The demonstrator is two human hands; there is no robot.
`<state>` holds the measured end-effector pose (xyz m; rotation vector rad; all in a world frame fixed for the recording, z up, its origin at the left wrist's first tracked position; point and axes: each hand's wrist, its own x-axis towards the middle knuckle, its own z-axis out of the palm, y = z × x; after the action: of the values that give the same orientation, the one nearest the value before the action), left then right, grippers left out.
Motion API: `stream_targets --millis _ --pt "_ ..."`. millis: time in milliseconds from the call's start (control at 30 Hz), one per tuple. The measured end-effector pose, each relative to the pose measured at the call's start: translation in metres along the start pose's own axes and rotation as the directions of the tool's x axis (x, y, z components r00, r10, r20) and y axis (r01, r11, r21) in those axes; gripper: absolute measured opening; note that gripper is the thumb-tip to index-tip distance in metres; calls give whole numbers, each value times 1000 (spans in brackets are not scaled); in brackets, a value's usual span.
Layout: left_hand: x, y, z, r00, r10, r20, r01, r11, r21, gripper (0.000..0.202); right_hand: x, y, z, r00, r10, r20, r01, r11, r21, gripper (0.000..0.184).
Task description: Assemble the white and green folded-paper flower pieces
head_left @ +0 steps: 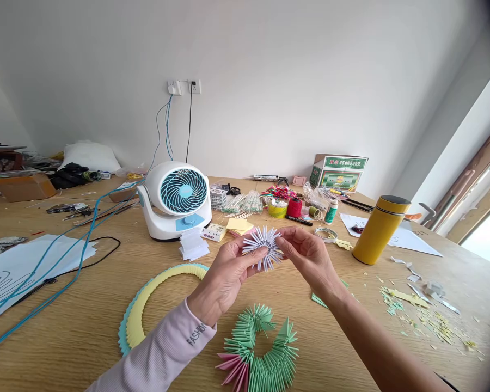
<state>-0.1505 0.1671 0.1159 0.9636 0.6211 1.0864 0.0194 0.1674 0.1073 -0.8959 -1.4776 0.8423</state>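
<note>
A white folded-paper rosette (264,239), its pointed pieces fanned out in a circle, is held up above the table. My left hand (234,264) grips it from the left, thumb laid across its middle. On the right edge, the thumb and fingers of my right hand (308,253) pinch the paper points. Below lies a curved chain of green and pink folded-paper pieces (283,359), bent nearly into a ring with a gap at the top. Left of it rests a yellow and light-blue pleated paper ring (135,316), partly hidden by my left forearm.
A white fan (175,201) stands behind, its blue cables (87,234) running left. A yellow bottle (379,228) stands right, near paper scraps (424,313). Behind my hands are a tape roll (325,234), a red thread spool (294,207) and a cardboard box (338,172).
</note>
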Motion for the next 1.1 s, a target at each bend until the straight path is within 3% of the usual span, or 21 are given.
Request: stream_targets --millis 1100 --pt "0 -2 0 1000 20 9 -20 1000 21 32 0 -3 0 1000 2 12 -1 999 -36 30"
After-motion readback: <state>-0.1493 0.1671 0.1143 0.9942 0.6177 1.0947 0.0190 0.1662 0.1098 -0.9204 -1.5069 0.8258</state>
